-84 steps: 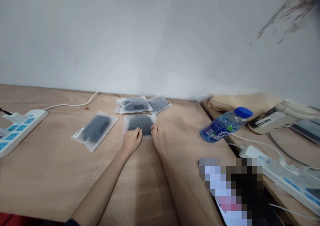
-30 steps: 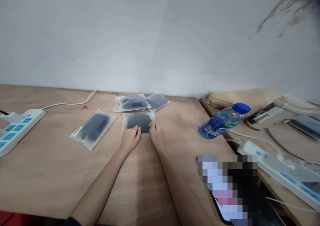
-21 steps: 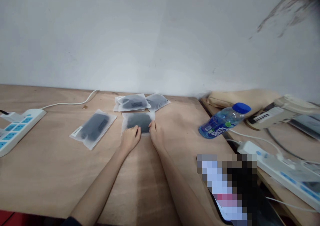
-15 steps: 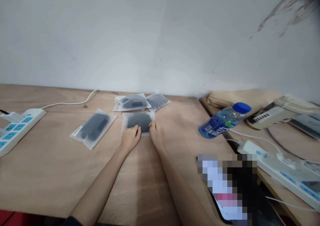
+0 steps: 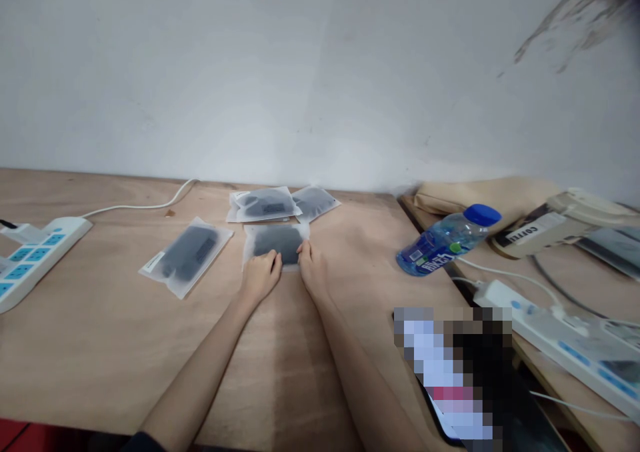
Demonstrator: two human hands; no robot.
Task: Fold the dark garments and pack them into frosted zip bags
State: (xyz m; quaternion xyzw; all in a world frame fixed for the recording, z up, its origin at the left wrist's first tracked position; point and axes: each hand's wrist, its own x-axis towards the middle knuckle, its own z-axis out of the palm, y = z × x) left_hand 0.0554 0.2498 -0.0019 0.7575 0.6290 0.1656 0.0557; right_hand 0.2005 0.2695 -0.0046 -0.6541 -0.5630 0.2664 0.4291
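Observation:
A frosted plastic pouch [image 5: 277,239] with a dark flat item inside lies on the wooden table in front of me. My left hand [image 5: 261,276] is closed on its lower left edge, thumb and fingers pressed together. At the lower right edge, my right hand [image 5: 313,269] pinches the same pouch. Just behind it, another frosted pouch [image 5: 265,205] with a white label overlaps a further pouch [image 5: 320,202]. To the left rests a separate labelled pouch [image 5: 186,257], set at a slant. What the dark contents are, I cannot tell.
A blue-capped bottle [image 5: 445,242] stands at the right near a coffee cup [image 5: 545,229]. Power strips [image 5: 45,259] lie at the far left and on the right, with white cables. A phone [image 5: 445,385], partly pixelated, is at front right. A wall [image 5: 300,72] bounds the back.

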